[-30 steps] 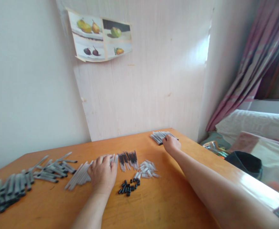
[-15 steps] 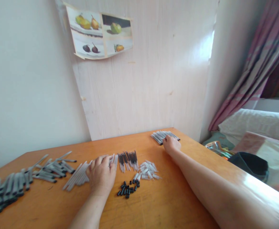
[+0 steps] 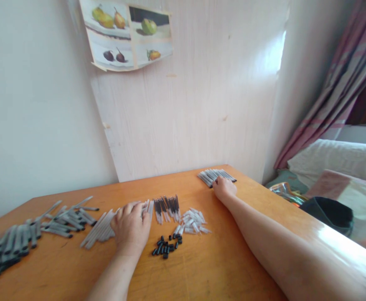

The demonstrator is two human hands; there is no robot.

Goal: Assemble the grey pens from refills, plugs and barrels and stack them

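My left hand [image 3: 130,228] lies palm down over a row of translucent pen barrels [image 3: 98,230], fingers stretched out. Some barrels show past its fingertips. My right hand [image 3: 224,188] is reached out to the far right, at the front edge of a neat row of pens with dark ends [image 3: 216,174]. Its fingers are curled, and what they hold, if anything, is hidden. Between the hands lie dark-filled ink refills [image 3: 166,208], a heap of small clear-white tips [image 3: 194,220] and a scatter of short black caps or plugs [image 3: 166,246].
More pens with black ends [image 3: 67,219] lie in a loose pile at the left, beside another heap [image 3: 10,246] at the table's left edge. The wooden table [image 3: 208,267] meets a panelled wall. A dark open container [image 3: 327,213] stands beyond the right edge, near a curtain [image 3: 321,96].
The view has shifted slightly. Both hands stay in nearly the same places, the left on the barrels and the right at the far pen row.
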